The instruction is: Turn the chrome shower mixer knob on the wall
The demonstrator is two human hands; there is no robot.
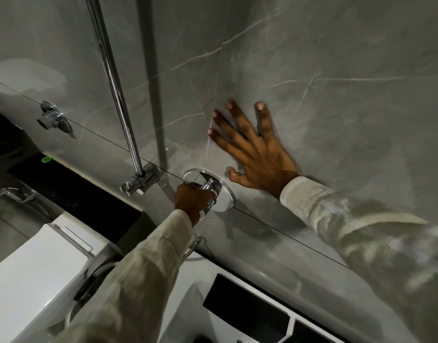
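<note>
The chrome shower mixer knob (pixel 208 186) sticks out of a round chrome wall plate (pixel 224 194) on the grey marble wall, low in the middle of the view. My left hand (pixel 194 200) is wrapped around the knob, covering most of it. My right hand (pixel 253 148) lies flat on the wall just right of the plate, fingers spread and pointing up. Both arms wear pale long sleeves.
A chrome shower rail (pixel 114 82) runs down to a bracket (pixel 141 180) left of the plate. A wall tap (pixel 53 117) sits further left. A white toilet cistern (pixel 40 263) stands below left, a white fixture (pixel 237 305) lies below, and a dark ledge (pixel 72 191) runs along the wall.
</note>
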